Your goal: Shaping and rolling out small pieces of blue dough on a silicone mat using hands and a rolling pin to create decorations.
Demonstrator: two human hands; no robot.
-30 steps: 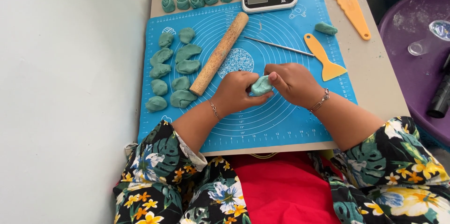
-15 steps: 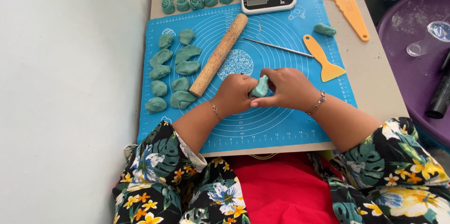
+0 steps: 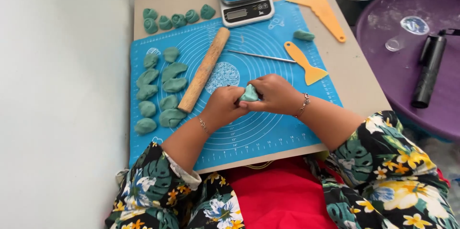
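Note:
My left hand (image 3: pixel 224 105) and my right hand (image 3: pixel 274 93) meet over the blue silicone mat (image 3: pixel 268 128), both pinching one small teal dough piece (image 3: pixel 249 93) between the fingertips. A wooden rolling pin (image 3: pixel 204 69) lies diagonally just left of my hands. Several folded teal dough pieces (image 3: pixel 159 92) sit on the mat's left part. A row of shaped teal dough pieces (image 3: pixel 178 18) lines the table's far left edge.
A digital kitchen scale (image 3: pixel 243 0) stands at the far edge. An orange spatula (image 3: pixel 303 62), a thin metal rod (image 3: pixel 261 56), a loose dough lump (image 3: pixel 304 35) and a yellow scraper (image 3: pixel 320 7) lie to the right. A purple tray (image 3: pixel 397 66) holds a black cylinder (image 3: pixel 429 70).
Both hands shifted slightly while working the dough piece, which has turned between the fingers. Everything on the table stays put.

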